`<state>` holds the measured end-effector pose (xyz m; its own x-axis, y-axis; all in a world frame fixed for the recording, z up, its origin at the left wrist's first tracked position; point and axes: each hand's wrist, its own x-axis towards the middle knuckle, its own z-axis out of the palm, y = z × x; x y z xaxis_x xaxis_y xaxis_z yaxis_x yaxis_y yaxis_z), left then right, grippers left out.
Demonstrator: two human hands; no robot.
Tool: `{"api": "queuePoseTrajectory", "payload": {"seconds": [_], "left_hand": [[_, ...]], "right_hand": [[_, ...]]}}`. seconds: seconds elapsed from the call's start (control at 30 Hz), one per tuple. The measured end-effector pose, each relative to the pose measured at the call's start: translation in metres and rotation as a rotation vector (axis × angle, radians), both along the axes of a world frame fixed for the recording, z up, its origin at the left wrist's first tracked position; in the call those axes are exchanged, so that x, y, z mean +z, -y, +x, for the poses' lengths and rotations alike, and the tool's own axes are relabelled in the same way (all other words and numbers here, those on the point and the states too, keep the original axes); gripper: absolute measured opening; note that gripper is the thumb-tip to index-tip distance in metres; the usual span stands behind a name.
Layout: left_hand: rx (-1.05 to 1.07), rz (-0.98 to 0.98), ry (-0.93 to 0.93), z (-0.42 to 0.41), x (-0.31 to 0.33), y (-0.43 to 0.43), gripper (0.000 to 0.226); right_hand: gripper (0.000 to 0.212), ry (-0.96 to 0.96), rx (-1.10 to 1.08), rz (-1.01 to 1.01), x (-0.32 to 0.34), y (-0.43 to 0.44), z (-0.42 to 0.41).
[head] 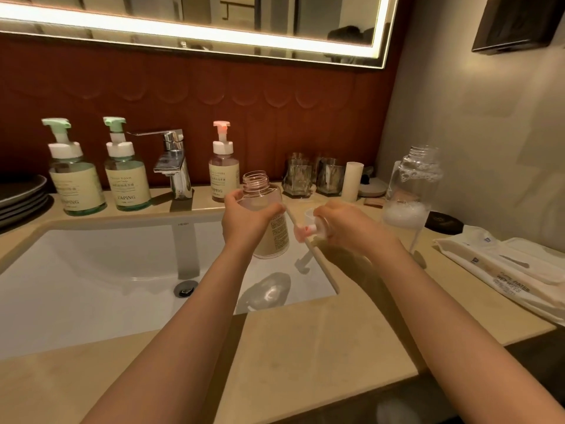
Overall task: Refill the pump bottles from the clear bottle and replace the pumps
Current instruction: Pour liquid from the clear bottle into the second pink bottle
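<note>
left hand (244,221) grips uncapped pump bottle (272,237) above sink (91,270). right hand (345,228) curls round removed pump (310,230), tube slanting just beside bottle. clear bottle (409,185), foam inside, upright on counter (305,347) at right.

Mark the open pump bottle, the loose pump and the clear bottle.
open pump bottle (277,232): head view, printed label
loose pump (302,233): head view, pink nozzle
clear bottle (411,191): head view, side wall above the foam
</note>
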<state>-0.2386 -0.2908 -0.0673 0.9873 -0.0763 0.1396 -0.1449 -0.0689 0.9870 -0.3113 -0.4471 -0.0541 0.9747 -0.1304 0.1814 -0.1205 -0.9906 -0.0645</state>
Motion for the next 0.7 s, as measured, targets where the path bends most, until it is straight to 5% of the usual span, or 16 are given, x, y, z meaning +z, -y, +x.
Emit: {"api": "queuePoseTrajectory", "payload": {"seconds": [0.33, 0.7], "left_hand": [[-0.115, -0.020, 0.088, -0.015, 0.012, 0.017, 0.087], [-0.192, 0.010, 0.142, -0.037, 0.014, 0.045, 0.085]], "right_hand": [[0.050, -0.068, -0.169, -0.133, -0.007, 0.013, 0.005], [0.050, 0.503, -0.171, 0.315, 0.009, 0.004, -0.030]]}}
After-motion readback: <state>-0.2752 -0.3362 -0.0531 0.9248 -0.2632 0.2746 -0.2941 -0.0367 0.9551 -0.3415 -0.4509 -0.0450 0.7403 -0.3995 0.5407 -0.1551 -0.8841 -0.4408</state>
